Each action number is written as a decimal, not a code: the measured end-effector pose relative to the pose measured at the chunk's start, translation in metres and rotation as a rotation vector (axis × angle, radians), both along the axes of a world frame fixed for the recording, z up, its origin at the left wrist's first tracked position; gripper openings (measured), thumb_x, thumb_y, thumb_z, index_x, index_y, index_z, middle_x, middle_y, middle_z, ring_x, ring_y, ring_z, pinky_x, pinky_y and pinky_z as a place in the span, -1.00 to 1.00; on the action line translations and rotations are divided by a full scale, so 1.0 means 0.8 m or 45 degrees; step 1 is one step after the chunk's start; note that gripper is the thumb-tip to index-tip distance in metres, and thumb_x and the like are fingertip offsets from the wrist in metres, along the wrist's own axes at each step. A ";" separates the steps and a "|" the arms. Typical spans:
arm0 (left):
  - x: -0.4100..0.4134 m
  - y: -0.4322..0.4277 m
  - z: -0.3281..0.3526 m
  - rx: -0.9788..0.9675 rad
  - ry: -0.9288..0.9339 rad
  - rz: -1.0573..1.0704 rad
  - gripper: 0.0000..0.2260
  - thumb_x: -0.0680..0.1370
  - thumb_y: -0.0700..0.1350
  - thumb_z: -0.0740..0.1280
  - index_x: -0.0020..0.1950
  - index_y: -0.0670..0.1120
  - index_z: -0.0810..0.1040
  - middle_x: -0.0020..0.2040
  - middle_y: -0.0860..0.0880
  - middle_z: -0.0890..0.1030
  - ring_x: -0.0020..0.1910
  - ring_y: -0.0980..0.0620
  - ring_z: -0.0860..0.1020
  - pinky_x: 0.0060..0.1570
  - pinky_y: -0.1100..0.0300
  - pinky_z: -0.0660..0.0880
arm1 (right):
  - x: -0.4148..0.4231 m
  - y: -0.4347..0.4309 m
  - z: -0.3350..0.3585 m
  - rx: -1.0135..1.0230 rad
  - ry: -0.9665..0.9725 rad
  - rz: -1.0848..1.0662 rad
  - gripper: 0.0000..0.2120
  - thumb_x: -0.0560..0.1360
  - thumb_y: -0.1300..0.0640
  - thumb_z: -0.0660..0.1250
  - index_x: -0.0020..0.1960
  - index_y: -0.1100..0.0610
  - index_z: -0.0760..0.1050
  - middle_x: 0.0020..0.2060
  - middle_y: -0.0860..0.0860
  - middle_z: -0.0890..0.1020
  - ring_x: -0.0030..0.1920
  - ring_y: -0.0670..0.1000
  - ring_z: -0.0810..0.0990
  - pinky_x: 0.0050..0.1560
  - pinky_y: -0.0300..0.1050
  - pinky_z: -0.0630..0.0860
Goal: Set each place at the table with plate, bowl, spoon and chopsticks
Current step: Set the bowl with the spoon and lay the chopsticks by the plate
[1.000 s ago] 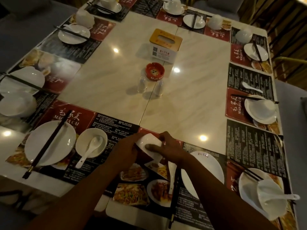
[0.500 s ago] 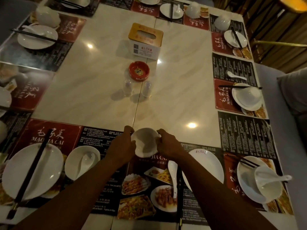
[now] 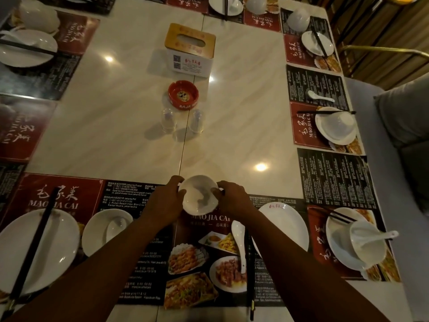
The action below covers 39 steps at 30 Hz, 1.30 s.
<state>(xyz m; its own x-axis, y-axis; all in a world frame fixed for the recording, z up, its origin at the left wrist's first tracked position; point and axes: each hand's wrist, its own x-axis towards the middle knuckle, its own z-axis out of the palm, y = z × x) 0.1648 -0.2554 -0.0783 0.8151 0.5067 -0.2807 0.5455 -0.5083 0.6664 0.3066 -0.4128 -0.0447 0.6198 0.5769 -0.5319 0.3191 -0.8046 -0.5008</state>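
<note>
A small white bowl [image 3: 199, 195] sits upright at the far edge of the placemat [image 3: 204, 252] in front of me. My left hand [image 3: 162, 203] grips its left rim and my right hand [image 3: 234, 199] grips its right rim. Below the bowl a white spoon [image 3: 240, 242] lies on the mat beside dark chopsticks [image 3: 250, 275]. A white plate [image 3: 287, 226] lies to the right of them, partly hidden by my right forearm.
The setting at the left has a plate with chopsticks [image 3: 34, 247] and a bowl with a spoon [image 3: 104, 231]. Another setting [image 3: 355, 242] lies at the right. A red ashtray [image 3: 183, 95], two clear shakers [image 3: 183, 120] and a tissue box [image 3: 190, 48] stand mid-table.
The bowl was tilted between my hands a second ago; it now faces up and has moved slightly away from me, toward the mat's far edge. Both hands still hold it.
</note>
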 end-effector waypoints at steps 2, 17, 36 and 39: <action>-0.001 -0.001 0.003 0.081 -0.001 -0.003 -0.69 0.65 0.03 0.22 0.37 -0.02 0.39 -0.05 -0.12 0.69 -0.17 -0.09 0.63 -0.21 0.05 0.57 | 0.002 -0.011 0.004 0.026 0.008 -0.054 -0.62 0.66 -0.11 0.15 0.32 0.07 0.52 0.19 0.06 0.65 0.17 0.09 0.61 0.14 -0.01 0.53; 0.025 -0.151 0.037 0.082 -0.367 -0.213 -0.92 0.59 -0.09 0.28 -0.02 -0.02 0.57 -0.28 0.05 0.60 -0.36 0.11 0.53 -0.35 0.06 0.53 | 0.023 -0.237 0.016 0.021 -0.088 -0.563 -0.90 0.55 0.14 0.35 -0.08 -0.05 0.59 -0.16 -0.04 0.71 -0.14 0.00 0.68 0.03 0.05 0.63; 0.037 -0.236 0.011 0.047 0.195 0.319 -0.81 0.52 -0.14 0.39 -0.28 -0.04 0.49 -0.33 0.05 0.54 -0.32 0.14 0.50 -0.35 0.27 0.32 | -0.054 -0.266 0.009 0.229 0.154 -0.107 -0.75 0.58 -0.01 0.35 0.24 0.02 0.55 0.07 -0.05 0.69 0.01 -0.12 0.63 0.09 -0.25 0.54; 0.034 -0.270 0.037 -0.035 0.092 0.375 -0.92 0.54 -0.14 0.41 -0.13 -0.01 0.56 -0.27 0.13 0.54 -0.27 0.22 0.51 -0.34 0.36 0.34 | -0.062 -0.265 0.006 0.272 0.290 -0.138 -0.75 0.56 -0.04 0.38 0.20 0.01 0.54 0.03 -0.06 0.69 -0.03 -0.10 0.66 0.07 -0.13 0.61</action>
<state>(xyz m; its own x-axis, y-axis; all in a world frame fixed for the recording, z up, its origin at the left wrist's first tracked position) 0.1919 -0.4718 -0.0484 0.6118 0.7096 -0.3496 0.7134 -0.3040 0.6314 0.2568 -0.6252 -0.0402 0.5628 0.6273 -0.5383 0.0975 -0.6970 -0.7104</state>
